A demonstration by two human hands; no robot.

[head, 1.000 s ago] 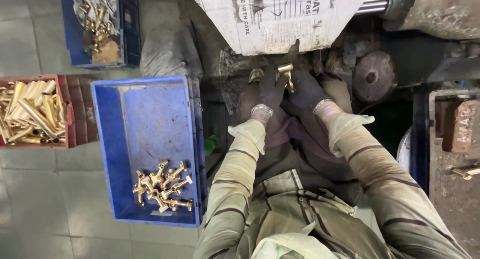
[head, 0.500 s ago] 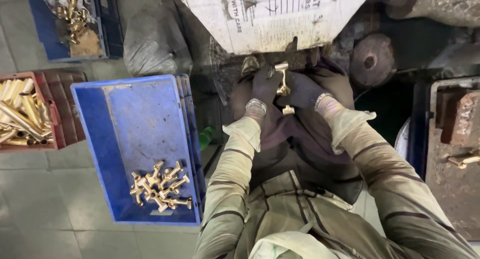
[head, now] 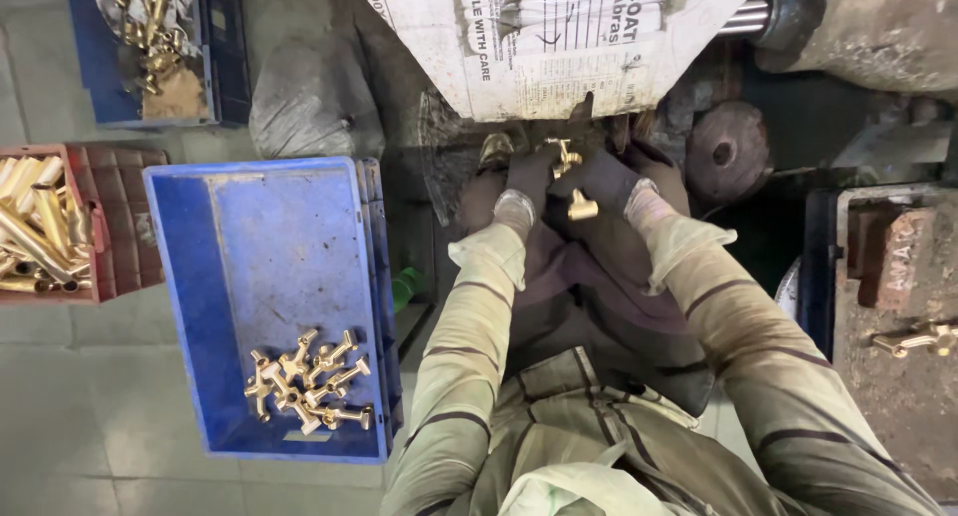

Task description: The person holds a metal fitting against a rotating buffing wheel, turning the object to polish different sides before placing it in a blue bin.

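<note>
Against the earlier views, the whole scene is seen to have slid downward and to the right, so that the blue crate [head: 261, 306] now sits lower and nearer the middle left; this is a tilt of the head camera rather than a move of the crate. The two gloved hands have been kept together at the far end of the lap, under the printed sack [head: 559, 37], and the brass part has been turned slightly between them, so the work on that one piece is judged to be going on, not finished.

The blue crate lies to the left of the person, with a small heap of brass fittings [head: 309, 381] in its near right corner. A red tray of brass tubes [head: 40, 227] is seen further left.

The left hand [head: 521, 182] and the right hand [head: 609, 177] are closed round the brass fitting [head: 569, 162], which is pinched between the fingertips of both grips and stands just beyond a second brass piece [head: 583, 209] lying on the dark cloth between the wrists.
</note>
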